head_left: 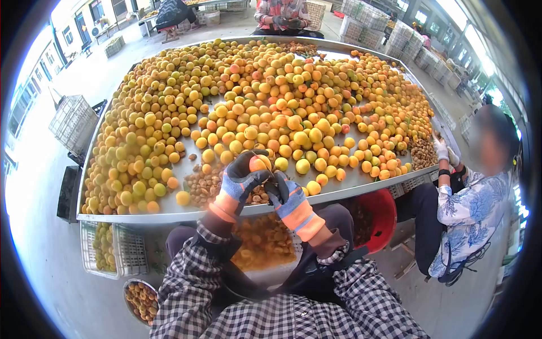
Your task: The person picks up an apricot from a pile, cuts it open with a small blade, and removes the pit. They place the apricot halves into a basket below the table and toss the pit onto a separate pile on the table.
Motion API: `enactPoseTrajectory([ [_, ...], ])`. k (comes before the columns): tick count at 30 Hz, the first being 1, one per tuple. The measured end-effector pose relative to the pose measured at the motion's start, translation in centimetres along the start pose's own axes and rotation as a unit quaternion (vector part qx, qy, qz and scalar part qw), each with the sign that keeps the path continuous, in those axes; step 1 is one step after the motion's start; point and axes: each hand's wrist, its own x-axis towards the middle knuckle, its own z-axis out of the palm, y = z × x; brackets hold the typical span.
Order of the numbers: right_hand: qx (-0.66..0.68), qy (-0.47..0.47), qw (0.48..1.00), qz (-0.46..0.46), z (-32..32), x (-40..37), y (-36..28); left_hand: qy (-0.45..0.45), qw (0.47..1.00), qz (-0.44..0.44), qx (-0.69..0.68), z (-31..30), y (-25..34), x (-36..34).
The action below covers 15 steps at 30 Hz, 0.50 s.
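Observation:
Both my hands, in blue, grey and orange gloves, meet above the near edge of a metal table [339,195]. My left hand [243,179] is closed round an orange-yellow apricot [259,163]. Touching it from the right, my right hand [285,195] has its fingers pinched together; what they hold, if anything, is hidden. A wide heap of apricots [271,107] covers much of the table. Brown pits [200,183] lie beside my left hand. Below, between my knees, a white crate [271,274] holds halved apricots [259,243].
A co-worker [471,198] sits at the right, gloved hands near the table; another person [282,17] sits across. Under the table are a red tub [387,220], a crate of apricots [130,248] and a bowl of halves [141,299]. White crates [73,121] stand left.

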Motion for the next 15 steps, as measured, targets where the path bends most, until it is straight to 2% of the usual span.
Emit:
enactPoseTrajectory([
  [2, -0.054, 0.056, 0.995, -0.059, 0.7, -0.2, 0.7, 0.017, 0.994, -0.016, -0.107, 0.8, -0.5, -0.5],
  [3, -0.058, 0.061, 0.995, -0.061, 0.7, -0.2, 0.7, -0.014, 0.968, -0.069, -0.24, 1.7, -0.4, -0.6],
  [5, -0.055, 0.061, 0.996, -0.031, 1.3, -0.4, 0.3, 0.028, 0.939, -0.114, -0.322, 2.7, -0.5, -0.6],
  [7, -0.057, 0.06, 0.996, -0.024, 1.5, 0.0, 0.7, 0.028, 0.941, -0.122, -0.313, 2.3, -0.7, -0.3],
  [9, -0.133, 0.04, 0.99, -0.028, 1.2, 0.4, 0.8, 0.028, 0.943, -0.13, -0.305, 1.6, -1.3, 0.0],
  [10, -0.132, 0.038, 0.99, -0.028, 1.1, 0.6, 0.5, 0.001, 0.949, -0.126, -0.289, 1.0, -1.7, 0.0],
  [12, -0.127, 0.082, 0.988, 0.025, 0.8, 0.9, -0.4, -0.023, 0.955, -0.12, -0.27, 0.5, -1.7, -0.2],
  [15, -0.093, 0.129, 0.987, 0.009, 0.5, 1.0, -1.5, 0.004, 0.956, -0.108, -0.272, 1.5, -1.0, -0.2],
])
